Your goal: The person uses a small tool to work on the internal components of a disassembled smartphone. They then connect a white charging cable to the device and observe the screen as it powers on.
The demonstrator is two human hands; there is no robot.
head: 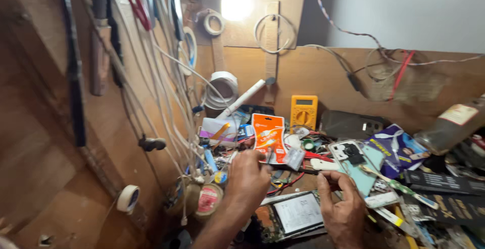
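Cluttered workbench [353, 67], left hand [248, 175] pinching orange packet [269, 137], right hand [342, 209] loosely curled beside.

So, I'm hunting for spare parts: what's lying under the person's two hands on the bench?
Below the left hand and right hand lies an opened phone, its pale inner panel facing up. The hands and wrists cover its edges, so whatever sits beneath the phone cannot be seen.
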